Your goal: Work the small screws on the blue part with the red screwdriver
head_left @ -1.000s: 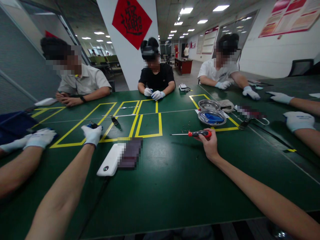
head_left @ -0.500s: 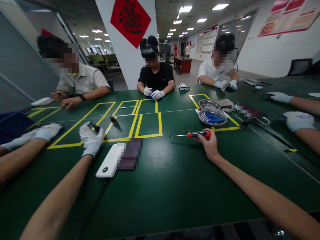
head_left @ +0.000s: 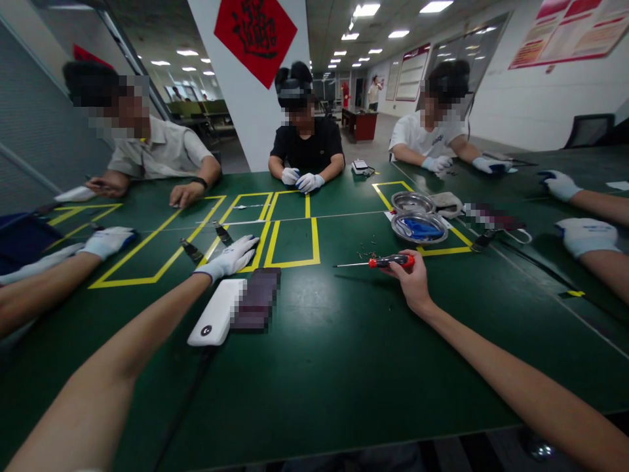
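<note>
My left hand (head_left: 230,258), in a white glove, lies flat with fingers stretched out on the yellow tape line, just beyond a white power bank (head_left: 216,320) and a dark flat device (head_left: 255,306). It holds nothing. A small dark tool (head_left: 191,250) lies on the table to its left. My bare right hand (head_left: 411,280) grips the red-and-black handle of a screwdriver (head_left: 381,262), whose thin shaft points left along the table. Several tiny screws (head_left: 366,252) are scattered just beyond it.
Two round metal trays (head_left: 419,227), the nearer with blue pieces, stand at the right by a yellow square. Another dark tool (head_left: 223,233) lies in the taped boxes. Three people sit across the green table; gloved hands of co-workers rest at far left (head_left: 105,241) and right (head_left: 587,235).
My left hand let go of the small dark tool, left it on the table and moved right, flattening on the yellow tape. My right hand and screwdriver stayed put.
</note>
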`<move>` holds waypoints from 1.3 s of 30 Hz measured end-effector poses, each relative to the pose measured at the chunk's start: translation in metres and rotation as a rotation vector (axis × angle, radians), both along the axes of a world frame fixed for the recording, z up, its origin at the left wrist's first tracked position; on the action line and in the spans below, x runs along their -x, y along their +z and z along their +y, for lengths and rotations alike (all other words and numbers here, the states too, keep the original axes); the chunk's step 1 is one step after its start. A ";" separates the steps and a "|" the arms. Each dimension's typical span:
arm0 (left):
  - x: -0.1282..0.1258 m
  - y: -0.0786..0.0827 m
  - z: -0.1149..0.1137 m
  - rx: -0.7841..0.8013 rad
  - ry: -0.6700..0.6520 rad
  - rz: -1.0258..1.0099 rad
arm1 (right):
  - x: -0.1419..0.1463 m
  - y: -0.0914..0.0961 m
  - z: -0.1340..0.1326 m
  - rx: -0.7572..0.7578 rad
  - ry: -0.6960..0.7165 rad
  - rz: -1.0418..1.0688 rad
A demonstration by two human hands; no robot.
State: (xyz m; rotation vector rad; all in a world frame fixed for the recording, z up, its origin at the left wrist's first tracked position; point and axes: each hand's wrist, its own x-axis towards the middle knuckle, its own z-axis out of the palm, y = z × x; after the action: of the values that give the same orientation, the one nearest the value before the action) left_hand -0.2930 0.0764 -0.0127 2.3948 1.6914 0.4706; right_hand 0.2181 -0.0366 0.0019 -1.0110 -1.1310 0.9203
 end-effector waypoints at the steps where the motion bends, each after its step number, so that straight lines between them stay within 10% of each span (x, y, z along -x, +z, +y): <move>1: -0.004 -0.002 0.007 -0.001 0.007 -0.013 | 0.000 0.000 0.000 0.004 0.005 0.000; 12: -0.115 -0.010 0.083 -0.043 0.019 -0.215 | -0.002 -0.004 0.007 -0.026 -0.088 0.041; 30: -0.362 -0.008 0.051 0.119 -0.073 -1.157 | -0.015 0.002 0.010 -0.186 -0.351 0.063; 39: -0.351 0.013 0.049 0.441 0.059 -1.636 | -0.019 0.004 0.008 -0.222 -0.319 0.019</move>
State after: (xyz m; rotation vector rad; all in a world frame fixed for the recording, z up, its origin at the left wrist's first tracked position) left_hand 0.0577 0.1251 0.0002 0.8869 0.8393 1.3275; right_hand 0.2375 -0.0287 0.0062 -0.9624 -0.9952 0.5358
